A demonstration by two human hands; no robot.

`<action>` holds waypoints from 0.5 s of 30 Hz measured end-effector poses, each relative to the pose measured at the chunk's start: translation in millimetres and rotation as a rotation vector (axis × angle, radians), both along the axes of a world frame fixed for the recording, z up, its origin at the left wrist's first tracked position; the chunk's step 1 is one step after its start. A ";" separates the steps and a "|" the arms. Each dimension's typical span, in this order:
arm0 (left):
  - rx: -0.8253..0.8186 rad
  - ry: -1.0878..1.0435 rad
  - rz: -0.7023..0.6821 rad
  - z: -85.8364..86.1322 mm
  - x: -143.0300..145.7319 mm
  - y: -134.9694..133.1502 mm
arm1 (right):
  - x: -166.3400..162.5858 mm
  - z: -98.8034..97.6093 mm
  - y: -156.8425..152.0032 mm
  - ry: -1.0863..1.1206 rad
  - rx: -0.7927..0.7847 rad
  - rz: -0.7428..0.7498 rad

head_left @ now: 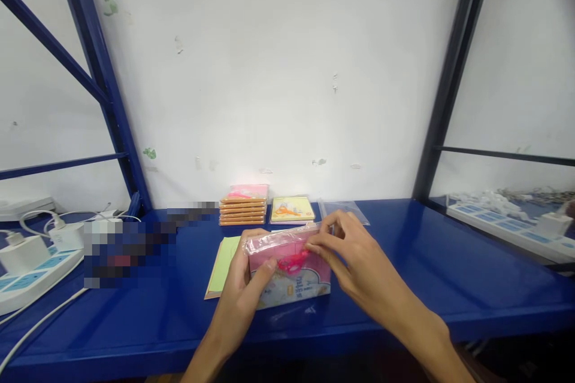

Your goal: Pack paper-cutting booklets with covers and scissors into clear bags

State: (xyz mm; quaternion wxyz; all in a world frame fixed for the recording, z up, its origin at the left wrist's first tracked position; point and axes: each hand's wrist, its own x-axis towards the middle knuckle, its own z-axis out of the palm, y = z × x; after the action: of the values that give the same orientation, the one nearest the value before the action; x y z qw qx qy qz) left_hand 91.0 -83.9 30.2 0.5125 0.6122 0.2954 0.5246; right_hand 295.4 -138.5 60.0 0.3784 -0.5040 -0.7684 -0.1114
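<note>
A pink and pale-blue printed packet [291, 293] in a clear plastic bag [283, 239] is tilted up above the table's front part. My left hand [245, 281] grips its left side, thumb across the front. Against the packet's front lie small pink plastic scissors [293, 262], their loops toward the left thumb. My right hand [345, 248] pinches at the right end of the scissors, by the bag's upper right; whether it also pinches the plastic is hidden. Behind the left hand, a stack of green paper sheets [223, 260] lies partly covered.
At the back stand a stack of orange-edged packets [242, 212], a yellow packet with orange scissors [291, 209] and a clear plastic bag [357, 212]. Power strips with plugs and cables are at left [27, 275] and right [507, 224]. Blue posts flank the blue table [404, 275].
</note>
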 end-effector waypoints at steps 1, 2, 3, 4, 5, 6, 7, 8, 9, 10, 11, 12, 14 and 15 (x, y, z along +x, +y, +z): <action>-0.008 -0.006 -0.007 0.1 -0.1 0.0 | -0.6 0.4 -0.9 0.012 -0.004 0.016; -0.012 -0.012 -0.014 0.4 0.0 0.0 | -0.6 1.1 -2.0 0.032 0.002 0.027; -0.012 -0.018 -0.019 0.7 0.1 0.0 | 0.2 2.2 -3.0 0.057 0.020 0.025; -0.008 -0.021 -0.024 1.1 0.3 0.1 | 1.8 3.5 -3.9 0.084 0.052 0.008; -0.001 -0.022 -0.028 1.2 0.6 0.4 | 4.1 4.8 -4.4 0.107 0.090 -0.016; 0.009 -0.021 -0.029 1.1 1.0 1.0 | 7.0 5.9 -4.4 0.128 0.120 -0.040; 0.022 -0.018 -0.025 0.7 1.4 1.9 | 10.4 6.7 -3.9 0.146 0.128 -0.056; 0.035 -0.010 -0.019 -0.1 1.9 3.2 | 14.1 7.0 -2.7 0.163 0.111 -0.055; 0.049 0.001 -0.010 -1.2 2.5 4.6 | 17.8 6.7 -1.1 0.184 0.071 -0.038; 0.060 0.011 -0.002 -2.6 3.1 6.2 | 21.3 6.0 1.1 0.210 0.018 -0.005; 0.068 0.014 0.006 -3.9 3.8 7.7 | 24.5 5.0 3.5 0.241 -0.039 0.033; 0.068 0.010 0.014 -5.3 4.5 9.0 | 27.2 3.7 6.2 0.280 -0.084 0.069; 0.050 -0.018 0.024 -7.8 5.9 11.0 | 31.1 0.9 11.6 0.379 -0.116 0.123; 0.037 -0.036 0.027 -8.9 6.4 11.7 | 32.6 -0.5 14.2 0.436 -0.108 0.144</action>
State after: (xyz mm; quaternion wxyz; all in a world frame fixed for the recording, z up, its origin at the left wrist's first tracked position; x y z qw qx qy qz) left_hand 97.4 -72.2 21.3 0.4992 0.6078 0.2846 0.5481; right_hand 328.0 -124.3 59.5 0.5146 -0.4798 -0.7072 0.0687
